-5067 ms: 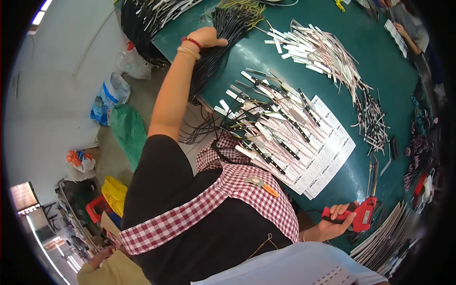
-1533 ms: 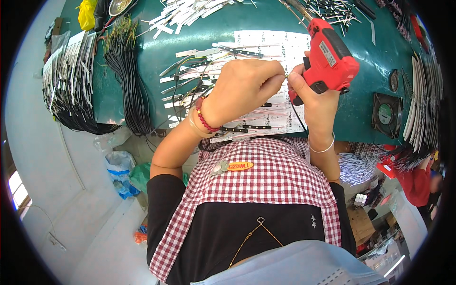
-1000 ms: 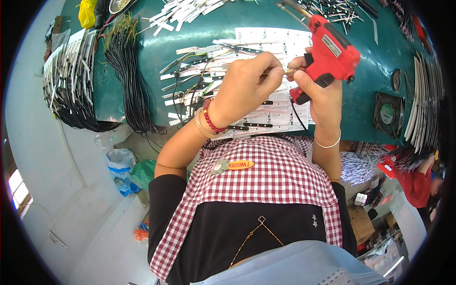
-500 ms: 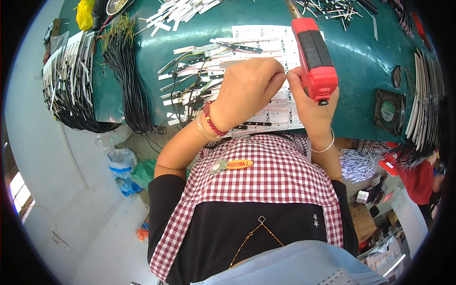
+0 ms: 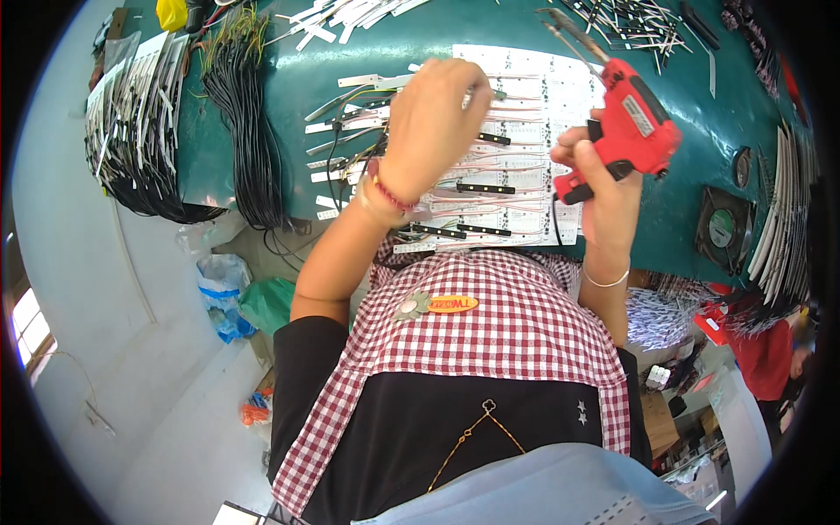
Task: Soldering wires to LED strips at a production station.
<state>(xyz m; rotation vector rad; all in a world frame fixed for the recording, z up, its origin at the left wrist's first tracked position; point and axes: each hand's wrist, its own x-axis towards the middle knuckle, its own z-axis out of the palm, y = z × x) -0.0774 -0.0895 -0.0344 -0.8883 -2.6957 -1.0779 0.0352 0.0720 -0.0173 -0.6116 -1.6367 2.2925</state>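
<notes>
The right hand [image 5: 612,188] was closed around the handle of a red soldering gun [image 5: 639,118], its thumb along the near side and its fingers curled beyond the grip. The gun was held up over the right edge of some white panels [image 5: 567,96], its metal tip [image 5: 573,35] pointing away from the person and to the left. A black cord [image 5: 556,226] ran down from the grip's lower end.

The left hand [image 5: 436,122] was bent over the left part of the panels, back upward and fingers curled under; whether it pinched anything could not be told, as the fingertips were hidden. The hands were well apart. Short black strips [image 5: 486,188] with pale dots lay across the panels, among thin wires.

The panels rested on a green counter [image 5: 661,223], just before the person's checked apron [image 5: 490,337]. To their left, a bundle of black cables [image 5: 245,131] hung over the edge. Loose white strips [image 5: 350,13] lay beyond the panels, and a square black fan [image 5: 724,226] stood off to the right.
</notes>
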